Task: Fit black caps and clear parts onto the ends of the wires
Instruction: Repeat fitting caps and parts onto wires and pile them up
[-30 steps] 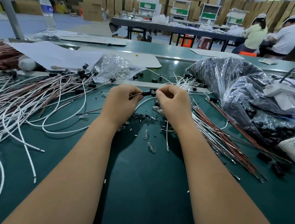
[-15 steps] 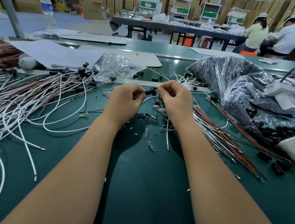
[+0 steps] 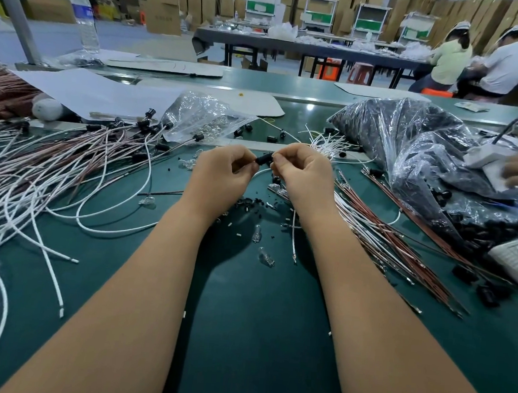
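A small black cap (image 3: 263, 159) is held above the tabletop (image 3: 240, 334), pinched between the left hand (image 3: 222, 178) and the right hand (image 3: 302, 176); a white wire (image 3: 261, 172) curves down from it between the two hands. Many white and brown wires (image 3: 52, 174) that already carry black caps lie spread on the left. A bundle of bare wires (image 3: 381, 237) lies on the right. Small clear parts (image 3: 266, 256) and loose black caps (image 3: 248, 202) lie under the hands.

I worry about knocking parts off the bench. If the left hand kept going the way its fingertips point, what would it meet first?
The left hand points right, so it likely meets the small black plastic cap it already pinches, then the right hand just beyond.
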`<state>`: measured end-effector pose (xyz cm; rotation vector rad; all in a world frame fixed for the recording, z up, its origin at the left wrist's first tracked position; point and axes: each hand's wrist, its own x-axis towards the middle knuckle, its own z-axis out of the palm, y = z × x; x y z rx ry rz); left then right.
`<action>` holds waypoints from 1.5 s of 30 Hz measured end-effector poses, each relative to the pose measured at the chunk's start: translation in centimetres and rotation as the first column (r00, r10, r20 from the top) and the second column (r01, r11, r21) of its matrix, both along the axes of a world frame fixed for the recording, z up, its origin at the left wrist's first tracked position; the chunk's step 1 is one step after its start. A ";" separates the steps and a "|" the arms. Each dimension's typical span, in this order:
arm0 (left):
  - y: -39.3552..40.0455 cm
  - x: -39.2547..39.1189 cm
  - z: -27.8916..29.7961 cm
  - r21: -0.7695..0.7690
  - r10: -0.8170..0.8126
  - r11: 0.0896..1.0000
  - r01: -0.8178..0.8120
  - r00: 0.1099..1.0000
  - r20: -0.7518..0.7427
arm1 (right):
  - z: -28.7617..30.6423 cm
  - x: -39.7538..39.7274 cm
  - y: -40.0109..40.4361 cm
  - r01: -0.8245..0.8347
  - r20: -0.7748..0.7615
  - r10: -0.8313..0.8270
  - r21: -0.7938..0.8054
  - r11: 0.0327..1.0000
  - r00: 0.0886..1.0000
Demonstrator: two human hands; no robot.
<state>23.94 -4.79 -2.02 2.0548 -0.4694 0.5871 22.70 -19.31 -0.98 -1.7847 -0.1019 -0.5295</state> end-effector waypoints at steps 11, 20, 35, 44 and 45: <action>0.1 0.1 0.0 -0.028 -0.021 0.999 0.021 0.999 -0.031 | 0.1 -0.1 0.2 0.145 0.118 -0.123 -0.197 0.970 0.985; 0.1 0.2 0.0 -0.051 0.024 0.998 -0.024 1.000 -0.006 | -0.1 -0.4 1.0 0.128 0.119 -0.103 -0.234 0.964 0.988; 0.7 -0.2 1.1 -0.234 -0.224 0.959 0.157 0.930 -0.293 | 0.2 -0.5 0.6 0.053 0.041 -0.046 -0.200 0.978 0.998; 0.8 0.0 0.6 -0.126 -0.077 0.991 0.051 0.975 -0.210 | 0.3 -0.4 0.4 -0.053 -0.038 0.057 0.093 0.994 0.998; 0.7 0.1 0.6 -0.116 -0.074 0.992 0.052 0.977 -0.200 | 0.3 -0.5 0.5 -0.072 -0.034 0.076 0.120 0.990 0.997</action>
